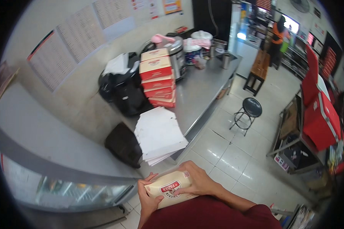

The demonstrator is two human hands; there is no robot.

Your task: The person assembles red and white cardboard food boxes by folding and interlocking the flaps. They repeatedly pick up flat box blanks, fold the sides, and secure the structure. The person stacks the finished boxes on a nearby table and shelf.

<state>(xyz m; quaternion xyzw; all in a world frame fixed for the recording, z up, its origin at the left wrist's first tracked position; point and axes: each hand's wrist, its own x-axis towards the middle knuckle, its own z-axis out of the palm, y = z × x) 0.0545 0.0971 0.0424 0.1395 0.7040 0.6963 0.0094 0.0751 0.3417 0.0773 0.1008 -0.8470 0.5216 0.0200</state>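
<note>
Close to my body I hold a cream cardboard food box with a printed label on top. My left hand grips its left end, thumb on the top face. My right hand is wrapped over the right side, its thumb also on the top. Just beyond the box, a stack of flat white cardboard sheets lies at the near end of the steel table. Behind the sheets stands a pile of red and cream boxes.
A black bag sits left of the pile, with a rice cooker and steel tumbler farther along the steel table. Right are a black stool, wooden bench and red insulated box. A person stands far back.
</note>
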